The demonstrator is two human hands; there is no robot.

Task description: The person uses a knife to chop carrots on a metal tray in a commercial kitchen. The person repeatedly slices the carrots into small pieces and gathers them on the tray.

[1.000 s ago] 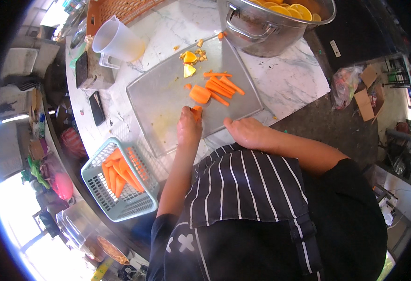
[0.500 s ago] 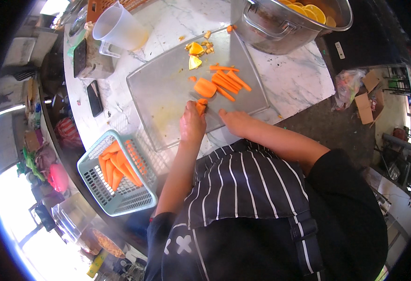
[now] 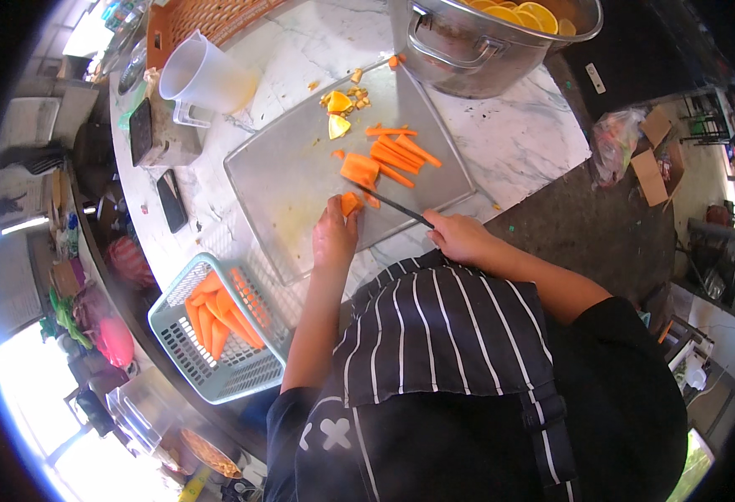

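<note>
My left hand (image 3: 334,236) is closed on a short carrot piece (image 3: 350,203) at the near edge of the clear cutting board (image 3: 277,180). In my right hand (image 3: 466,240) is the handle of a dark-bladed knife (image 3: 402,209), its blade slanting up and left over the board. The blade's tip end touches or lies just over a thick carrot chunk (image 3: 359,170), with a thin sliver beside it. Long carrot sticks (image 3: 396,154) lie to the right of the chunk. Yellow-orange fruit pieces (image 3: 338,126) and small scraps sit farther back on the board.
At left, a pale blue basket (image 3: 185,351) holds several peeled carrots (image 3: 217,314). A phone (image 3: 171,201), a metal box (image 3: 166,142) and a plastic jug (image 3: 204,75) stand along the table's left side. A big steel pot (image 3: 459,63) with orange slices occupies the far right.
The knife has lifted, and its blade now shows beside the thick chunk. My right hand has moved right and slightly nearer; my left hand has shifted slightly left with the carrot piece.
</note>
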